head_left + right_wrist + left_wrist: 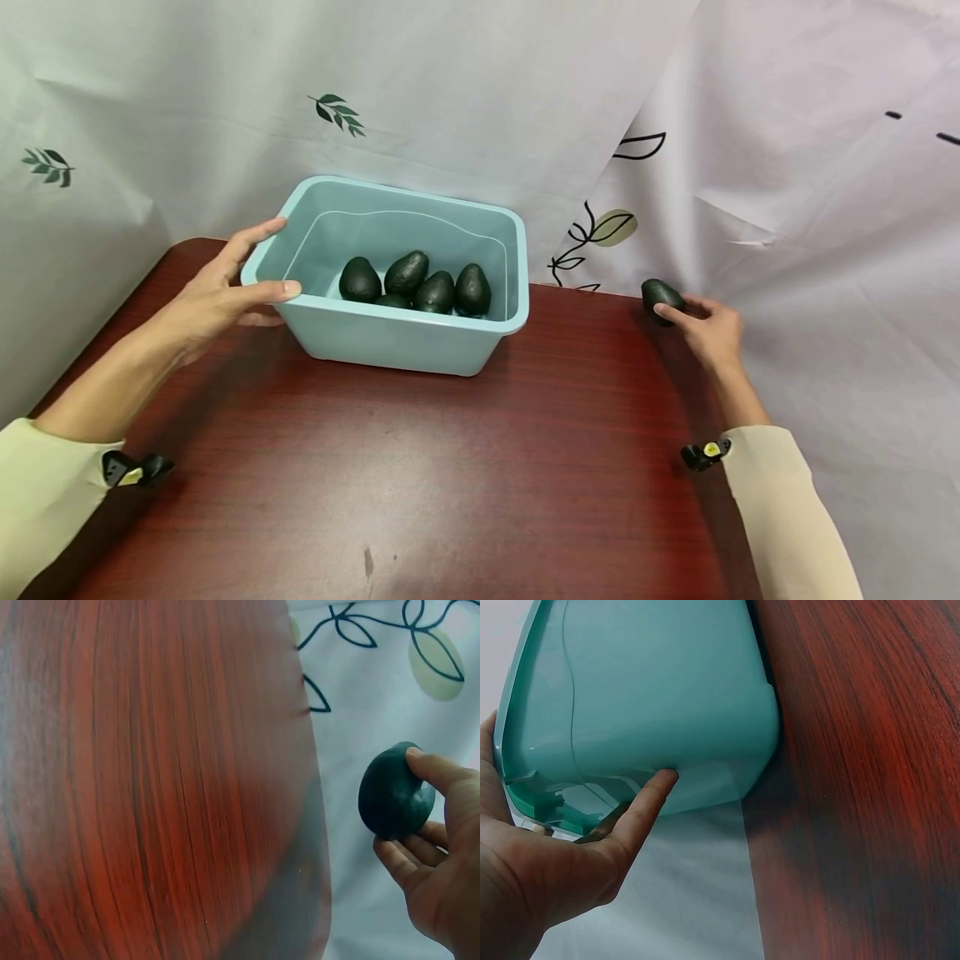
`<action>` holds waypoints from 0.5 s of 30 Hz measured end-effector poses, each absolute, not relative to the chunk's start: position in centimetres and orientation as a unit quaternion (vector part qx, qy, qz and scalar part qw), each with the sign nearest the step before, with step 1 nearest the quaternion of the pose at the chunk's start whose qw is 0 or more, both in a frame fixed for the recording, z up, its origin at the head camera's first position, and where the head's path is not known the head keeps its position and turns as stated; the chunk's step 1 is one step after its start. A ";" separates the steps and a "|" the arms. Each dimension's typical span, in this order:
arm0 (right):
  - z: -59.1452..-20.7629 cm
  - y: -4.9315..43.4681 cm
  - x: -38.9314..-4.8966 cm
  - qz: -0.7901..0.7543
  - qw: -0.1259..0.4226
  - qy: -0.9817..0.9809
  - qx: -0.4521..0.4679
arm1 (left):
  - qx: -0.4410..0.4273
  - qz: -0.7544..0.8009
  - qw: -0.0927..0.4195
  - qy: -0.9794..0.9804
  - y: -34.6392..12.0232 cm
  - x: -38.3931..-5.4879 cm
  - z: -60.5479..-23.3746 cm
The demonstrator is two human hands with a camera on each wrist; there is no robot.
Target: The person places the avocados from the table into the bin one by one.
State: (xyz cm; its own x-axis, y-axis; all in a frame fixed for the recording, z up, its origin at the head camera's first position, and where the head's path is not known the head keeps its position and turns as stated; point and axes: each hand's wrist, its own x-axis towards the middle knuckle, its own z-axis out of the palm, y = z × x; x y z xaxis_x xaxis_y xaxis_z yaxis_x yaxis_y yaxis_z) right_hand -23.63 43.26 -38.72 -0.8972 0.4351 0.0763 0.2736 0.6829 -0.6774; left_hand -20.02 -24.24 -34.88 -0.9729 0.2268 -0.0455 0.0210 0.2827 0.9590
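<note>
A light blue plastic bin (397,337) stands at the back of the table with several dark green avocados (433,292) on its floor. My left hand (225,287) grips the bin's left end, thumb on the front rim and a finger along the left rim. In the left wrist view, another finger (649,802) lies against the bin's outer wall (660,697). Far to the right, my right hand (712,329) holds one avocado (660,300) between thumb and fingers. The right wrist view shows this avocado (394,791) overlapping the white cloth past the table edge.
The reddish-brown wood table (420,467) spreads out in front of the bin. White cloth (465,100) with leaf prints hangs close behind the bin and along both sides of the table. Each sleeve carries a small black device (705,454) at the wrist.
</note>
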 end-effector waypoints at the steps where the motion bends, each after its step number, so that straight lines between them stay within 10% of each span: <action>1: -38.6 43.0 -23.6 0.349 0.116 -0.910 -0.191 | 0.078 0.595 0.087 0.795 -24.2 -20.0 -34.9; 15: -36.8 39.0 -23.4 0.400 0.112 -0.901 -0.123 | 0.077 0.605 0.101 0.786 -24.3 -20.1 -34.6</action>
